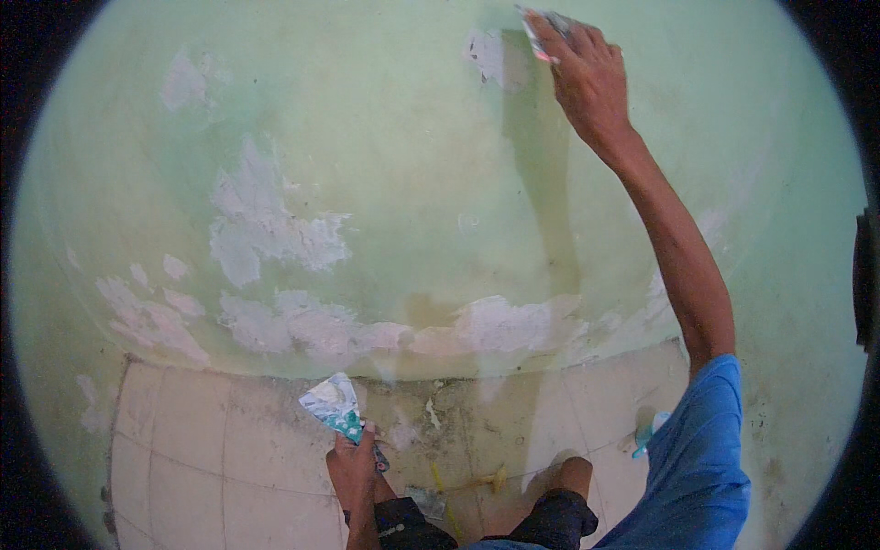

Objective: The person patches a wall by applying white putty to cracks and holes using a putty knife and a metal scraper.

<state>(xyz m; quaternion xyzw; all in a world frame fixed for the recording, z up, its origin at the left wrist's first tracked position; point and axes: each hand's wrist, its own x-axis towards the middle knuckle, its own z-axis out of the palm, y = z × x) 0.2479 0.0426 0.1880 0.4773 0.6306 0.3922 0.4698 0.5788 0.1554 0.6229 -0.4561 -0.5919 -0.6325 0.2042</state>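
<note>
The fingers of my right hand [594,82] lie close together, pressed along a thin, flat scraper [539,33] smeared white and grey, with a pinkish spot at its lower end; my thumb is out of sight, so I can't tell how it grips from beneath. The scraper sits up and left of my knuckles, its visible edge slanting from upper left to lower right. Just to its left, and a little lower, is a small whitish patch [486,55], taller than wide, on the pale green painted wall [394,128]. My right hand is by far the nearer one to that patch; whether the scraper touches the wall I can't tell. Well below and to the left, my left hand [356,449] is curled around the handle of a putty knife [332,401], whose white-smeared blade fans out up and left from a teal patterned base, its long axis running down and right through my fist. Further out, a large ragged white patch [270,220] marks the wall, and more whitish areas run along its foot above the beige tiled floor [183,431]. A teal-and-white container [653,429] stands beside my blue sleeve [701,431]. As for brands, labels or writing, I can make out none that is legible.
</note>
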